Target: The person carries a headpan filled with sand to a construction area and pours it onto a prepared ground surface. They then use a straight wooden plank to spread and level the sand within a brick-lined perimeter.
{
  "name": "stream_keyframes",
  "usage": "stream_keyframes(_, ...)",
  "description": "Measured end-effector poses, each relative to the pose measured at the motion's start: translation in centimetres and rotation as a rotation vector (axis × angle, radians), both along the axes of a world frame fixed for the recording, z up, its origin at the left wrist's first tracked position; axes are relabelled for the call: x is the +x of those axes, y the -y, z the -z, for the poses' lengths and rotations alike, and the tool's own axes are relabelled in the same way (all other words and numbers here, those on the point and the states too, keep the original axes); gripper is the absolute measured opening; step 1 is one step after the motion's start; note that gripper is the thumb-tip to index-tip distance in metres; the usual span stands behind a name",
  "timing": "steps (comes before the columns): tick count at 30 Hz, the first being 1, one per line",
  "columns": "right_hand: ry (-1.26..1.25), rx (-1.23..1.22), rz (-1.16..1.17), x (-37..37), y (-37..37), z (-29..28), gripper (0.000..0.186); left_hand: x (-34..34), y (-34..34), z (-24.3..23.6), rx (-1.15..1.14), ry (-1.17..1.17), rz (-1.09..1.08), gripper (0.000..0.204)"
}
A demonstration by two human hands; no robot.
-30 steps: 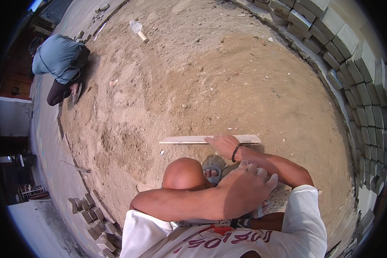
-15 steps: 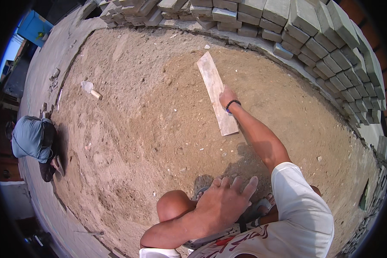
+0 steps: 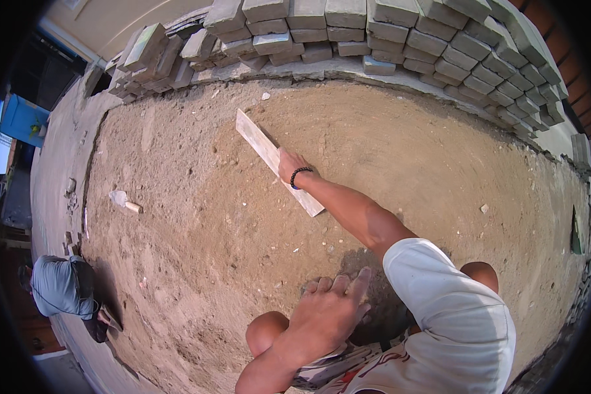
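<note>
My right hand [image 3: 294,167], with a dark beaded bracelet at its wrist, is closed on the upper edge of a long pale wooden board [image 3: 259,140]. Slanting from far left to near right, the board meets the sandy ground [image 3: 197,210]; smoother sand lies to its right, and rougher, lumpier sand to its left. My left hand [image 3: 327,312] is held in front of my bent knees, its fingers stretched out and nothing in them. The palm is hidden from view.
A trowel [image 3: 125,202] with a wooden handle lies on the sand at left. Stacked grey paving blocks [image 3: 348,20] line the far and right edges. At the left edge a crouching person [image 3: 62,285] bends over. A blue box-like object [image 3: 23,121] stands far left.
My right hand has swept the board leftward, and it now slants more. The view has shifted, showing more of the block stack. My left hand stays near my knees.
</note>
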State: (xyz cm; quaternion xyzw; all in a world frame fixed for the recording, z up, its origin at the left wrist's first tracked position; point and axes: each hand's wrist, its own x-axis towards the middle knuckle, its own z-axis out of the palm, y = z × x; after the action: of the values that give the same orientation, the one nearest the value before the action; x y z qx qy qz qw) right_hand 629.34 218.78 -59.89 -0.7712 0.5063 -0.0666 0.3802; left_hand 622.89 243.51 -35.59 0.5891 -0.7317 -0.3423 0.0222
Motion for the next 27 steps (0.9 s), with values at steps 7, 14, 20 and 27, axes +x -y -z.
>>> stream_keyframes(7, -0.206, -0.048, 0.580, -21.5, 9.1, 3.7, 0.037, 0.4, 0.6, 0.8, -0.001, -0.031, 0.012, 0.054)
stream_keyframes(14, -0.307, -0.339, 0.873, -45.8, 7.2, 5.9, 0.027, 0.2, 0.8, 0.9, 0.008, -0.055, 0.057, 0.052)
stream_keyframes(20, -0.037, -0.315, 0.583, -33.8, 4.4, 1.5, 0.039, -1.9, 1.8, 0.8, 0.001, -0.032, 0.098, 0.053)
stream_keyframes(27, -0.135, 0.024, 0.299, -28.0, 5.5, 0.9, 0.040, -4.4, 4.4, 1.4, 0.068, -0.003, 0.031, 0.053)
